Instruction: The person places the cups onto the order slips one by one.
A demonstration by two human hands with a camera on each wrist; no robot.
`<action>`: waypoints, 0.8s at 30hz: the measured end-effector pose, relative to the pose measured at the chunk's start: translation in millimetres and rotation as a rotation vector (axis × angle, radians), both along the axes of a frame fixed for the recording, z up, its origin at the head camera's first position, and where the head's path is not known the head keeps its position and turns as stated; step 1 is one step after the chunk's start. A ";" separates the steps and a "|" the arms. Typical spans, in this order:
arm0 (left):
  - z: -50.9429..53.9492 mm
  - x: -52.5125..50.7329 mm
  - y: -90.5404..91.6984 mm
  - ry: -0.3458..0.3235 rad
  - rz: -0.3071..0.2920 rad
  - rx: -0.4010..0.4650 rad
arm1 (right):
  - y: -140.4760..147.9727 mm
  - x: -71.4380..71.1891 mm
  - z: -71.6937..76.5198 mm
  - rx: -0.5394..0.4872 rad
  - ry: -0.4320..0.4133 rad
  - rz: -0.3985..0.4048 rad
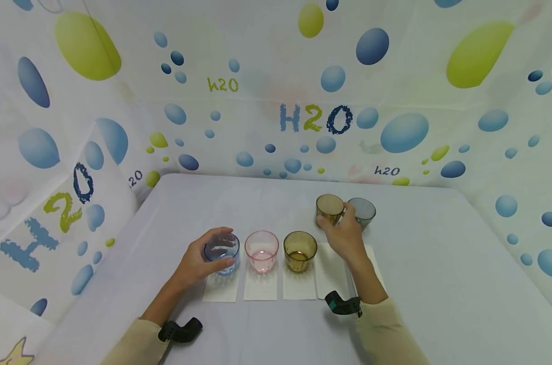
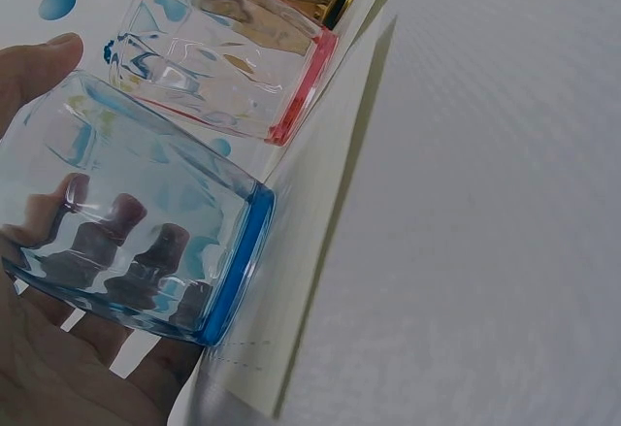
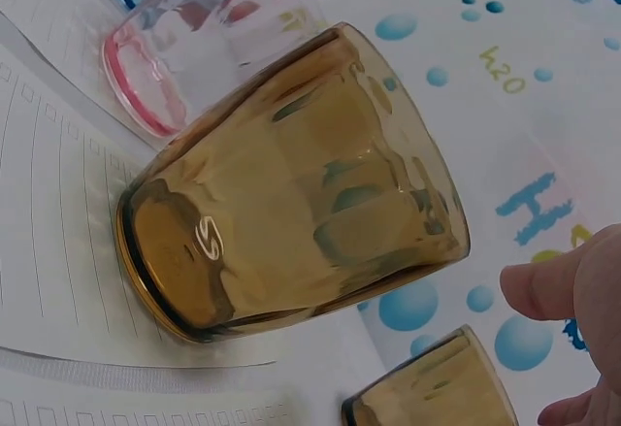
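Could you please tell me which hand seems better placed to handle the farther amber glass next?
Probably the right hand: it is right at the farther amber glass, whereas the left hand is around the blue glass at the row's left end.

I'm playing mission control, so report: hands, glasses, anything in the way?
Left hand: round blue glass. Right hand: at back amber glass, grip unclear. Same row as blue: pink glass, front amber glass. Possible obstacle: grey glass, beside right hand.

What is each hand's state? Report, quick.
Left hand: holding the blue glass.
Right hand: at the rear amber glass; whether gripping cannot be told.
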State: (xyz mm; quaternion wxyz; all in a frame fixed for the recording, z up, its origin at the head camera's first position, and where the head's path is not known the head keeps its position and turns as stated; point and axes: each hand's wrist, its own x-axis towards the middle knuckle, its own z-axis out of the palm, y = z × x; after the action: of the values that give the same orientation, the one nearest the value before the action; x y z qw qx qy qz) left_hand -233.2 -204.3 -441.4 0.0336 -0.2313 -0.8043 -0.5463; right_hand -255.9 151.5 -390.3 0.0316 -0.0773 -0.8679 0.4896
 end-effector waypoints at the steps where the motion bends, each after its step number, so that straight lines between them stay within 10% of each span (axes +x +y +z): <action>1: -0.6 0.0 -0.1 0.004 0.001 -0.002 | -0.3 -0.7 -0.2 -0.002 0.001 0.000; 24: 0.1 0.2 0.1 0.010 0.000 -0.001 | -14.3 -22.7 -13.6 0.030 0.078 -0.017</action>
State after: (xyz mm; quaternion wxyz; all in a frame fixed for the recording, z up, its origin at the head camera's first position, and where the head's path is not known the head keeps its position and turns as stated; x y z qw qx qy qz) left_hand -233.0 -204.1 -441.3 0.0374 -0.2341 -0.8044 -0.5448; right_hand -278.7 137.2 -403.9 0.0707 -0.0649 -0.8725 0.4790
